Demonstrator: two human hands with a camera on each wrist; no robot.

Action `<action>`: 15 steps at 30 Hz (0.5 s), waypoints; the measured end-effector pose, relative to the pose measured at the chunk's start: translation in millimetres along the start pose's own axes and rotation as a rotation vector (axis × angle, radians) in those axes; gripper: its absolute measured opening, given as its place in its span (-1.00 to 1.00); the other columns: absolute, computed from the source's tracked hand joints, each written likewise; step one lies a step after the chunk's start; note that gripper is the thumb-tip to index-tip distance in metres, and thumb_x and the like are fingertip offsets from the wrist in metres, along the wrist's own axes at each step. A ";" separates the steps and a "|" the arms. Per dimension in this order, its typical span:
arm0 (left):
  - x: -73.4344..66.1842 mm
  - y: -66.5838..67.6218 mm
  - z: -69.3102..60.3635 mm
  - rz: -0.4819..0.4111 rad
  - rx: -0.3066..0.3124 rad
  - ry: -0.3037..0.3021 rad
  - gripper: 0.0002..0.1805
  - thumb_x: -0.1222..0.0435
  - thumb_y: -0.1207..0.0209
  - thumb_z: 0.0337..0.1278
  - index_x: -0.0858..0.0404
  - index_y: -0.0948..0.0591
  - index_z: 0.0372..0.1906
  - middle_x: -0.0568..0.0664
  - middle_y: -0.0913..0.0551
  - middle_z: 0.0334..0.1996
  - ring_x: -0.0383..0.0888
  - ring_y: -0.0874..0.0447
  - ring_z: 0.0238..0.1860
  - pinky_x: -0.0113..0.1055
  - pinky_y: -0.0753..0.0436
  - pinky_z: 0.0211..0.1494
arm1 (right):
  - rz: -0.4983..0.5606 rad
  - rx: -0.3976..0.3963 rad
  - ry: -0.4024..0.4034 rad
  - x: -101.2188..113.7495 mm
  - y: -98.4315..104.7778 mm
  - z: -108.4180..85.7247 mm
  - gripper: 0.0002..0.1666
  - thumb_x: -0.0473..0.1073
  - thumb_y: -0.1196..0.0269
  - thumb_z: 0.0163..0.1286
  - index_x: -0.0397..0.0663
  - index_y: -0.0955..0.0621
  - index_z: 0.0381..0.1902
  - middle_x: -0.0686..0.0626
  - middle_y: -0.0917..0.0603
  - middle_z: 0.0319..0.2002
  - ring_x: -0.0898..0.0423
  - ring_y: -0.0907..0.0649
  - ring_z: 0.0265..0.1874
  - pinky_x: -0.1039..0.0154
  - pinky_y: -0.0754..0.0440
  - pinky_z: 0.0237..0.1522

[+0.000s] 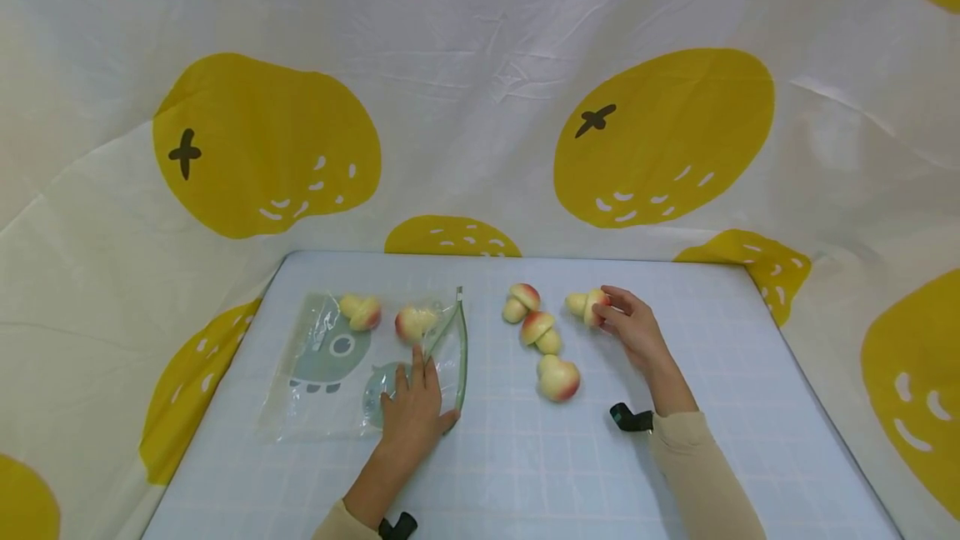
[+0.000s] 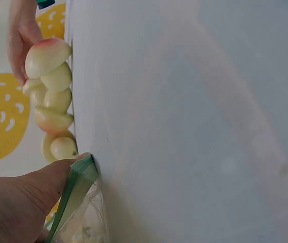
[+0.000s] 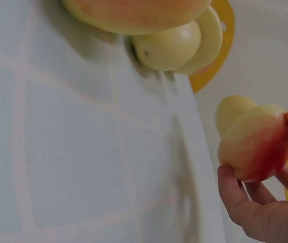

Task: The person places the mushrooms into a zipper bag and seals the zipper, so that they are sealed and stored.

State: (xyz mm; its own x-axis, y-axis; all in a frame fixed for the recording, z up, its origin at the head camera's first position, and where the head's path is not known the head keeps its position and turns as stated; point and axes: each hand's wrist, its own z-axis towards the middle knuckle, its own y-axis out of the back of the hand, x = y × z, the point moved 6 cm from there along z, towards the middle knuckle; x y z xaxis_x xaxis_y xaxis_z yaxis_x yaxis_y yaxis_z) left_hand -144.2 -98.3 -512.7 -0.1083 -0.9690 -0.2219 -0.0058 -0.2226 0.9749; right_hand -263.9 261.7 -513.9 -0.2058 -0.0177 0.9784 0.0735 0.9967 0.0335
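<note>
My right hand (image 1: pixel 636 329) pinches a toy mushroom (image 1: pixel 587 306) by its red-tinged cap, its pale stem pointing left. In the right wrist view the same mushroom (image 3: pixel 258 139) sits between thumb and fingertips. Three more toy mushrooms lie to the left of that hand: one at the back (image 1: pixel 521 302), one in the middle (image 1: pixel 542 332), one in front (image 1: pixel 558 378). My left hand (image 1: pixel 411 415) rests with fairly straight, spread fingers on a clear zip bag (image 1: pixel 315 402), thumb beside its green edge (image 2: pixel 75 187). Inside the bag lie two mushrooms, left (image 1: pixel 361 312) and right (image 1: pixel 415 323).
The bag, printed with grey-green cartoon figures, lies flat on the pale checked tabletop (image 1: pixel 517 473), its green-edged mouth gaping to the right. A white curtain (image 1: pixel 465 123) with yellow fruit shapes hangs behind and beside the table.
</note>
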 end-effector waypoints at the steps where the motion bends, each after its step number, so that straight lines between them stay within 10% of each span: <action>1: 0.0 0.2 0.0 -0.003 0.000 0.001 0.08 -0.04 -0.53 -0.11 0.52 -0.31 0.38 0.39 -0.11 0.49 0.46 -0.27 0.32 0.50 -0.42 -0.02 | 0.003 0.001 0.008 2.2 -0.8 -1.7 -0.28 -0.25 -0.32 0.40 -0.28 -0.34 0.44 -0.25 -0.40 0.25 0.22 -0.63 -0.17 0.26 -0.64 -0.03; 15: -0.2 1.3 0.2 -0.014 0.017 0.011 0.08 -0.02 -0.53 -0.10 0.53 -0.29 0.39 0.39 -0.08 0.50 0.47 -0.25 0.33 0.52 -0.39 0.00 | 0.079 0.126 0.160 36.3 -39.2 -40.7 -0.29 -0.30 -0.36 0.35 -0.31 -0.38 0.40 -0.18 -0.47 0.19 0.17 -0.65 -0.09 0.29 -0.62 0.00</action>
State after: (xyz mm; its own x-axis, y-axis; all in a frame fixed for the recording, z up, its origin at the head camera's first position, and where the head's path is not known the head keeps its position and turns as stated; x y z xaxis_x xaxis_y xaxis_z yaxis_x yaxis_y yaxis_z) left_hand -144.4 -98.3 -511.4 -0.0970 -0.9670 -0.2356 -0.0246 -0.2343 0.9719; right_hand -234.5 218.8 -471.4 -0.0464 0.0590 0.9972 -0.0409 0.9973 -0.0609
